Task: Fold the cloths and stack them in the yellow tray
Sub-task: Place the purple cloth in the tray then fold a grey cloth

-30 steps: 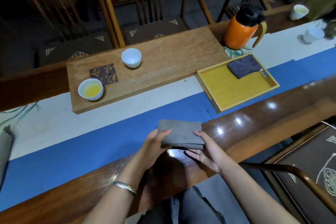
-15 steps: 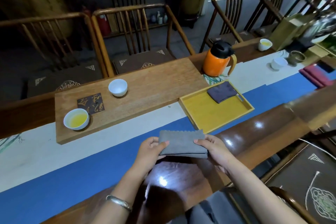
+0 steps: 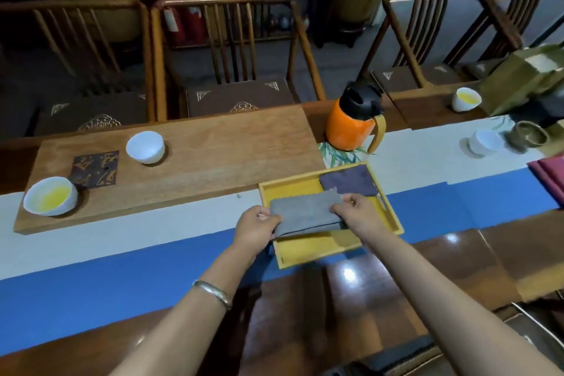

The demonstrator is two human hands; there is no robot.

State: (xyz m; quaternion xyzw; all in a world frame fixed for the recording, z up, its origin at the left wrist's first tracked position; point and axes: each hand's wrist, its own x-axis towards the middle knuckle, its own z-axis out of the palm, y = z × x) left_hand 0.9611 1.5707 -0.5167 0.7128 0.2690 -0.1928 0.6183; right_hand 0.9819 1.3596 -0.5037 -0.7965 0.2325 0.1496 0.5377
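Observation:
A folded grey cloth is held over the left half of the yellow tray. My left hand grips its left end and my right hand grips its right end. A folded dark purple cloth lies flat in the tray's far right corner, just beyond my right hand. Whether the grey cloth rests on the tray floor or hangs slightly above it cannot be told.
An orange flask stands just behind the tray. A wooden board to the left carries a cup of yellow tea, an empty white cup and a dark coaster. More cups and red cloths lie at the right.
Both hands have carried the folded grey cloth forward and to the right, from the table's near edge to over the yellow tray. The camera view has tilted up.

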